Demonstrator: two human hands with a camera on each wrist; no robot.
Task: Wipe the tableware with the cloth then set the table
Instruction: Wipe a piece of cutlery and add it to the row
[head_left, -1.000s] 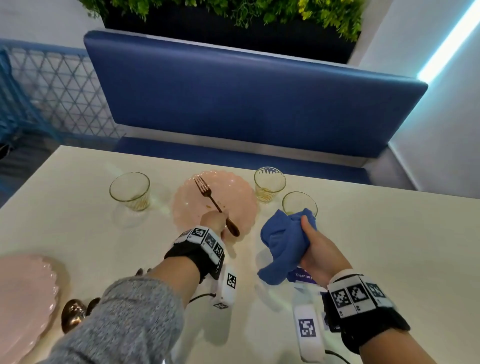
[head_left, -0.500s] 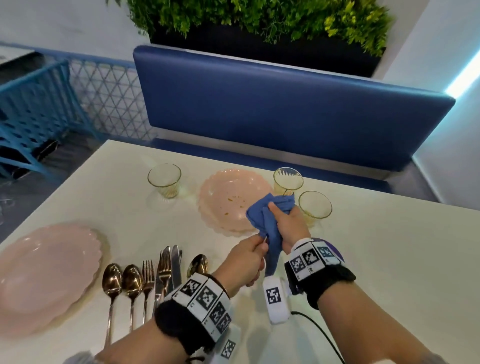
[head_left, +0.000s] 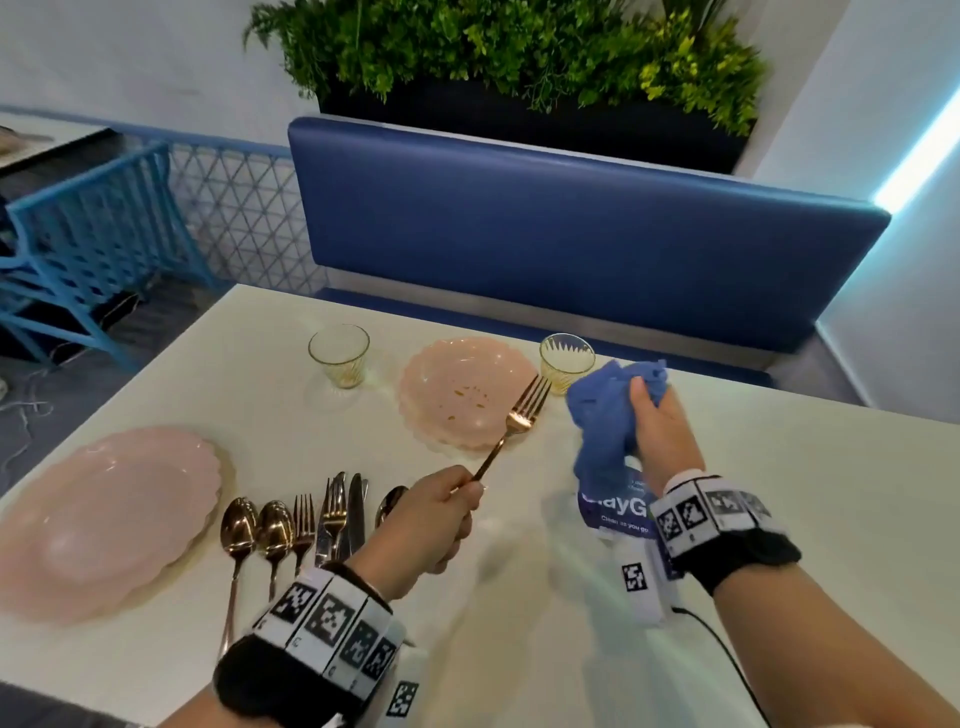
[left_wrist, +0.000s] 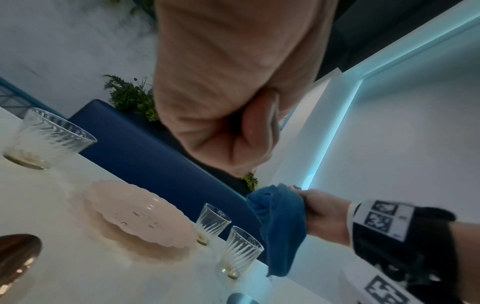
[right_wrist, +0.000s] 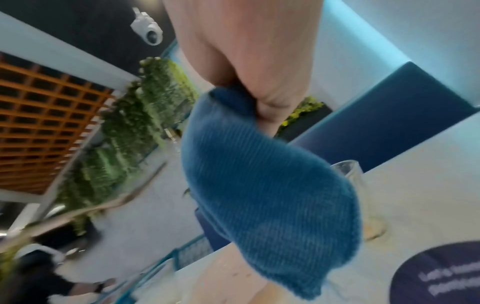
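Note:
My left hand pinches the handle end of a copper fork, tines up and tilted over the near rim of the small pink plate. To its right my right hand grips a bunched blue cloth, held above the table, clear of the fork. In the left wrist view my curled left hand fills the top and the blue cloth hangs at the right. The blue cloth drapes from my right hand in the right wrist view. That plate carries small crumbs.
A large pink plate lies at the near left, with a row of spoons, forks and a knife beside it. Two glasses flank the small plate. A purple coaster lies under my right wrist. A blue bench backs the table.
Half a second ago the cloth was wrapped on the fork near my left hand. Now my right hand has pulled the cloth off to the right, and the fork stands bare in my left hand.

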